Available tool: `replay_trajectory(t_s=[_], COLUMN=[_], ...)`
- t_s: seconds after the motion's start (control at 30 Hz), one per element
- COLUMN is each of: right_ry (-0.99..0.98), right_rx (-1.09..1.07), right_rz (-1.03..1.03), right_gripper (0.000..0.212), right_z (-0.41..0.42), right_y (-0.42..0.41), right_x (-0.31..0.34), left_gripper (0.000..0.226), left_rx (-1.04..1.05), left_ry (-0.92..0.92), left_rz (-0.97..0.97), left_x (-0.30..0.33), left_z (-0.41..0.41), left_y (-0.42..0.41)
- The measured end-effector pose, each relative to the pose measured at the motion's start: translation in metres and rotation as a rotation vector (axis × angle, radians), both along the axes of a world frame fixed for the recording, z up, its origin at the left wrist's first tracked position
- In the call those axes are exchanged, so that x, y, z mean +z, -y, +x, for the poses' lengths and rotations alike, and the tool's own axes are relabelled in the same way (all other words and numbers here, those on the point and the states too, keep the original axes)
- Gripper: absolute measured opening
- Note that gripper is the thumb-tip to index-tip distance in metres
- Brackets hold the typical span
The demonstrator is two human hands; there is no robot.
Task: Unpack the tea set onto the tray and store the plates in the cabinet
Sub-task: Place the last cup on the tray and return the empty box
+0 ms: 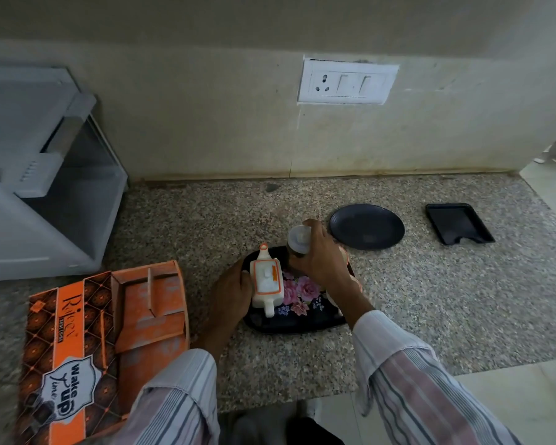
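Head view: the left hand (230, 292) rests closed against the nine o'clock rim of the flowered tray (297, 326), fingers touching the white and orange teapot (267, 279), which lies on the tray's left half. The right hand (318, 252) is clamped from above around a jar with a pale lid (297, 239), held over the tray's twelve o'clock edge; whether the jar's base touches the tray cannot be told. Cups seem to sit under the right wrist at three o'clock, mostly hidden.

The tea set looks like glazed china: stiff, fairly heavy for its size, slick and easily chipped, so I would judge each piece best taken by the body or handle with a full grip and set down softly, clear of its neighbours. The tray is getting crowded, which leaves little room beside the teapot.

On the bench, the opened orange box (103, 342) lies at eight o'clock of the tray. A dark round plate (366, 226) sits just beyond the tray at one o'clock, and a small black rectangular tray (459, 223) well apart at two o'clock. A grey appliance (45, 175) stands at ten o'clock, a wall socket (347, 81) above.
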State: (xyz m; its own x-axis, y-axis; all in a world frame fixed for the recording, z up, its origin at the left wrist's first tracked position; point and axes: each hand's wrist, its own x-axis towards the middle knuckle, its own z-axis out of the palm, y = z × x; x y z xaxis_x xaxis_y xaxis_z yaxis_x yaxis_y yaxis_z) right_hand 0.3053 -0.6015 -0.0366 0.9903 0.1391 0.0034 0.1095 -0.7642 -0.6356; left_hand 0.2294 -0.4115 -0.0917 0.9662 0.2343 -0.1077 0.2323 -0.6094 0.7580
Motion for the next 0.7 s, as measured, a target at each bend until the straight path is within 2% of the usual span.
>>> replay_trajectory(t_s=[0.4, 0.5, 0.7], right_ry=[-0.009, -0.013, -0.038], right_rx=[-0.010, -0.012, -0.013], right_rz=[-0.092, -0.106, -0.092], right_gripper=[0.076, 0.077, 0.090], right_z=[-0.010, -0.011, -0.011], right_y=[0.002, 0.001, 0.004], right_x=[-0.005, -0.004, -0.004], left_gripper=[0.040, 0.048, 0.054], left_rx=[-0.011, -0.019, -0.019], left_ry=[-0.002, 0.021, 0.014], left_rz=[-0.016, -0.022, -0.028], left_x=[-0.008, -0.009, -0.009], left_z=[0.002, 0.001, 0.003], left_y=[-0.001, -0.001, 0.001])
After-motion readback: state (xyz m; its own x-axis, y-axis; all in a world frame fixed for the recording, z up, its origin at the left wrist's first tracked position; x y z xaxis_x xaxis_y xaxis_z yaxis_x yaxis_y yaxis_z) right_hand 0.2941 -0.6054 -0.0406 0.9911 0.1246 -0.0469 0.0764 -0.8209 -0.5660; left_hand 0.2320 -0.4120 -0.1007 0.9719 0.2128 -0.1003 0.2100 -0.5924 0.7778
